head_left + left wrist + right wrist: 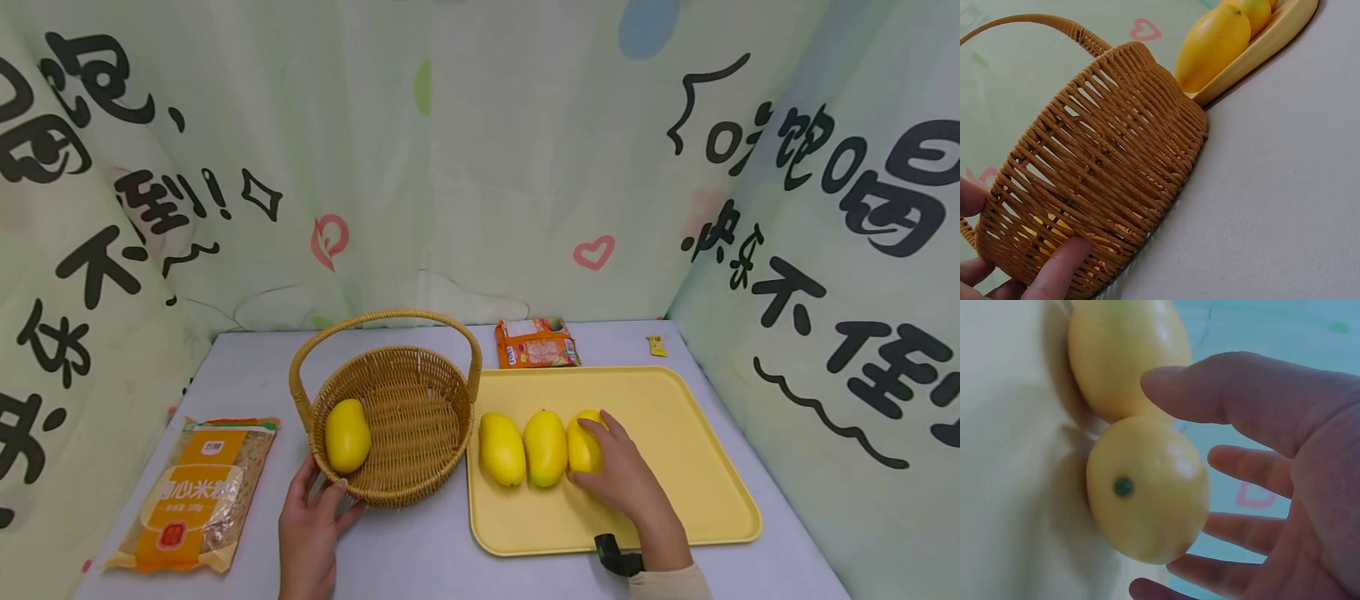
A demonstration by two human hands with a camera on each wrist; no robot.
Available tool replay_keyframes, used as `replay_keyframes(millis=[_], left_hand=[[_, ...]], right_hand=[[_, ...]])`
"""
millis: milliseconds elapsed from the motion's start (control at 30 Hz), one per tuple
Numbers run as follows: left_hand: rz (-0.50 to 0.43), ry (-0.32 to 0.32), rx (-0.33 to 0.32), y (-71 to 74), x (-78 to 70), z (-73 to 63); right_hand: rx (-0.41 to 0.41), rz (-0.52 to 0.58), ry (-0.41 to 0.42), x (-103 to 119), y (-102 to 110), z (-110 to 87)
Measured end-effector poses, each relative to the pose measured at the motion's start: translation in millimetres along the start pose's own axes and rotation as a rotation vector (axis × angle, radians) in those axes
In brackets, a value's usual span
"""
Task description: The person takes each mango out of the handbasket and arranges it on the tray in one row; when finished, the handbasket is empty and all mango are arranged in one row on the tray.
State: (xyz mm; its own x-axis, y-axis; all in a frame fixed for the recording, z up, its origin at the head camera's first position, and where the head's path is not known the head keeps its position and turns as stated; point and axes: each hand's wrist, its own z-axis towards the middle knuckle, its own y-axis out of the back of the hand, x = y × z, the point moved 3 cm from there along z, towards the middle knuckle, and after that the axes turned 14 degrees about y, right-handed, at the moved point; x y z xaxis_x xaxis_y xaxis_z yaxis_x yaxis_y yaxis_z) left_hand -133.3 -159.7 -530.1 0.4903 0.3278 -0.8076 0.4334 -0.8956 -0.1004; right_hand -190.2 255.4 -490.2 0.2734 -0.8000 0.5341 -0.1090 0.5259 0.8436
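Observation:
A brown wicker basket [405, 450] with an arched handle holds one yellow mango [347, 436] at its left side. My left hand [318, 517] grips the basket's near left rim; in the left wrist view its thumb [1063, 265] lies against the woven outer wall. On a yellow tray [675, 467] three mangoes stand in a row: a left mango [501, 448], a middle mango [545, 447] and a right mango [583, 450]. My right hand [622, 471] is spread around the right mango [1147, 487], with visible space between thumb and fruit in the right wrist view.
An orange and clear bag of grain-like food [195, 496] lies left of the basket. Behind the tray is an orange snack packet [536, 342], with a small yellow wrapper [657, 346] farther right. Printed curtains [480, 167] surround the white table [420, 558].

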Motion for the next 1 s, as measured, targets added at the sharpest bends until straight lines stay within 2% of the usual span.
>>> replay_keyframes(millis=[333, 500, 633, 1000], left_hand=[[0.002, 0.007, -0.004, -0.5, -0.2, 0.1], [0.003, 0.009, -0.008, -0.3, -0.1, 0.4], [0.000, 0.006, -0.005, -0.2, -0.2, 0.6], [-0.009, 0.007, -0.004, -0.6, 0.1, -0.2]], right_hand=[[-0.188, -0.025, 0.089, 20.7, 17.9, -13.1], [-0.263, 0.001, 0.162, 38.3, 16.3, -10.6], [-0.282, 0.019, 0.228, 54.5, 8.0, -3.4], [-0.254, 0.046, 0.388, 101.0, -10.9, 14.2]])
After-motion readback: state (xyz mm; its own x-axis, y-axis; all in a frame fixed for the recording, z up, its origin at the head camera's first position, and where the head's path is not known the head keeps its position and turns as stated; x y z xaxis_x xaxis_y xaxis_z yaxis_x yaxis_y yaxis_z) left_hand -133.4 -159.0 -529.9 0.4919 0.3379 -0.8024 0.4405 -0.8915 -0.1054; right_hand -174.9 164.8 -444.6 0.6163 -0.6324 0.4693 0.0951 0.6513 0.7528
